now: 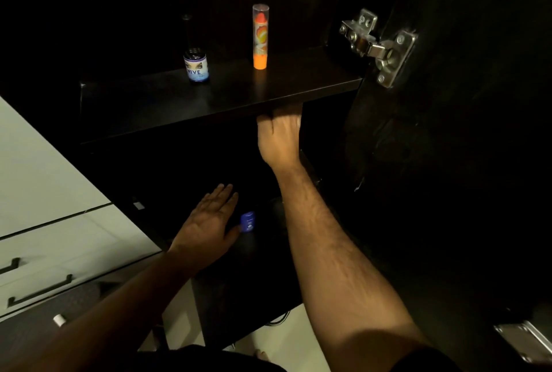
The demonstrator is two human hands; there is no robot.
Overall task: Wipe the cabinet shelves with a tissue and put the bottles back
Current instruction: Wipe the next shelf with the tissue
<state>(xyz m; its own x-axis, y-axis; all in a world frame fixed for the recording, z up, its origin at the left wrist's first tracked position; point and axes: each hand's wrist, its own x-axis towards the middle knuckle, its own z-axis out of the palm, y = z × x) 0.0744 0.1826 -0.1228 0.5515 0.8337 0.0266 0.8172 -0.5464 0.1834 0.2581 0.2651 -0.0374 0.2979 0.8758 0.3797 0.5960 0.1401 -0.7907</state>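
On the dark upper shelf [167,105] stand a small dark bottle with a blue label [196,65] and a tall orange tube with a clear cap [260,36]. My right hand [279,138] reaches under that shelf into the lower compartment; its fingers are hidden behind the shelf edge, so what it holds cannot be seen. My left hand [209,222] lies flat with fingers spread on the lower shelf [254,276], its thumb next to a small blue bottle [248,221] standing there. No tissue is visible.
The black cabinet door [448,147] hangs open on the right with a metal hinge [379,45]. White drawers with dark handles [41,291] are at the left. A light floor shows below the cabinet.
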